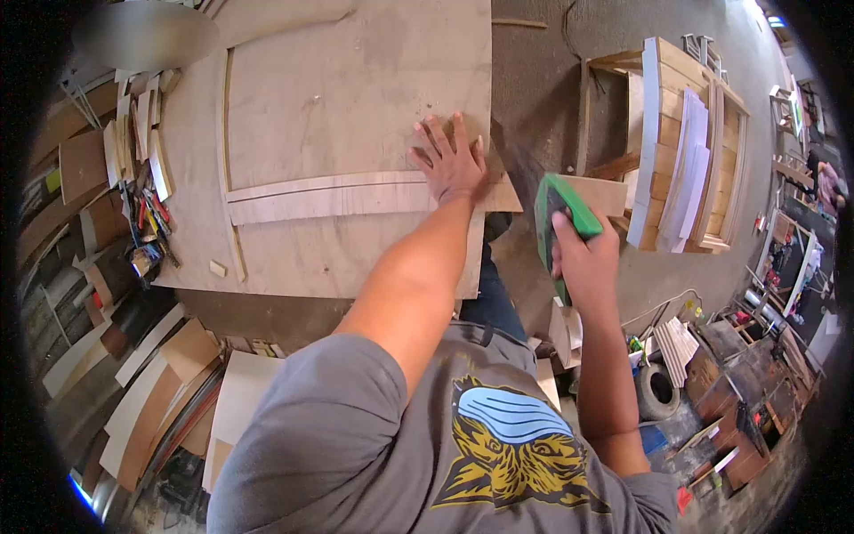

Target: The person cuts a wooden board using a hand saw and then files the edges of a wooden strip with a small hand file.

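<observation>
My left hand [454,169] lies flat with fingers spread across a thin wooden strip [329,196] and the plywood sheet [356,98] beneath it. A dark line runs lengthwise along the strip, and its right end sticks out past the sheet's edge. My right hand [585,254] is wrapped around the green handle of a handsaw [569,206], just right of that end. The saw's blade is smeared by motion and points up and away beside the sheet's right edge. Whether its teeth touch the strip cannot be made out.
Narrow battens [228,125] border the sheet's left part, with a small wood block [217,267] nearby. Hand tools [151,222] and offcuts crowd the left side. A wooden frame [685,151] stands on the floor at right. A tyre [658,392] and scrap lie lower right.
</observation>
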Demonstrator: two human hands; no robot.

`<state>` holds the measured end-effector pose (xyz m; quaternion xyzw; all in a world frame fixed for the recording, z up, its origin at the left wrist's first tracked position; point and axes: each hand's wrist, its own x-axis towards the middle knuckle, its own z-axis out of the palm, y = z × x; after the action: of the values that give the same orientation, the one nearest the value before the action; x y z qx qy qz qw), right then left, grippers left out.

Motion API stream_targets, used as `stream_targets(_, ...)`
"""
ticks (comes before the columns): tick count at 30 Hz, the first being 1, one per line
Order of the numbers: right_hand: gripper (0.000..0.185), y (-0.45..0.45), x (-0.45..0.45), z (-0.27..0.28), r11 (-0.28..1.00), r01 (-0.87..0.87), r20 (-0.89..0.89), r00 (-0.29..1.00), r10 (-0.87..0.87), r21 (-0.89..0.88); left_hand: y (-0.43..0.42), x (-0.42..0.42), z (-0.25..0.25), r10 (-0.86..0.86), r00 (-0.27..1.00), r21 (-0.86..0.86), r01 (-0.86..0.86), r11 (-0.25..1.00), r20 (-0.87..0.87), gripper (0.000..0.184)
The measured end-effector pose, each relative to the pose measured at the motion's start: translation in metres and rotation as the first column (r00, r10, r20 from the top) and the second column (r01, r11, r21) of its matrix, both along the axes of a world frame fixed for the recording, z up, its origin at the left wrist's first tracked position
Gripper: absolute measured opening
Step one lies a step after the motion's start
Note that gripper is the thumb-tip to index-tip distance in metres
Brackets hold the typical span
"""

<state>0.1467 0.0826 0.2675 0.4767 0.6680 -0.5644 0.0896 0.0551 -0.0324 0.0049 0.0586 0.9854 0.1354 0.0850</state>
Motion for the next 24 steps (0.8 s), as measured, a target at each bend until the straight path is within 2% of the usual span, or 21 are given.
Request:
stream_targets(2, 0.013, -0.004, 0.005, 0.017, 1.000, 0.019, -0.019, 1.000, -0.019, 0.006, 0.001, -0.002, 0.001, 0.007, 1.000, 0.014, -0.007, 1.000, -0.002, 0.071)
stream_targets(6, 0.012, -0.006, 0.022, 0.026, 0.999, -0.023, -0.056, 0.998, 0.025, 0.040, 0.001, 0.002, -0.004, -0.001, 0.998, -0.007, 0.001, 1.000, -0.066, 0.070)
stream_targets(15, 0.013, -0.019, 0.048, 0.019, 0.997, -0.037, -0.064, 0.997, 0.042, 0.072, 0.001, 0.002, -0.008, -0.013, 0.997, -0.010, 0.012, 1.000, -0.075, 0.068)
stream_targets(18, 0.014, -0.025, 0.051, 0.026, 0.991, -0.076, -0.025, 0.997, 0.079, 0.112, 0.001, -0.001, 0.003, -0.020, 1.000, -0.033, 0.020, 0.999, 0.002, 0.068)
stream_targets(21, 0.015, -0.030, 0.054, 0.031, 0.990, -0.094, -0.044, 0.994, 0.099, 0.106, 0.001, 0.001, 0.004, -0.002, 1.000, 0.033, 0.003, 0.999, -0.026, 0.068)
stream_targets(24, 0.015, -0.033, 0.053, 0.040, 0.974, -0.140, -0.026, 0.989, 0.147, 0.181, 0.002, 0.000, 0.009, -0.001, 1.000, 0.016, 0.002, 1.000, -0.026, 0.070)
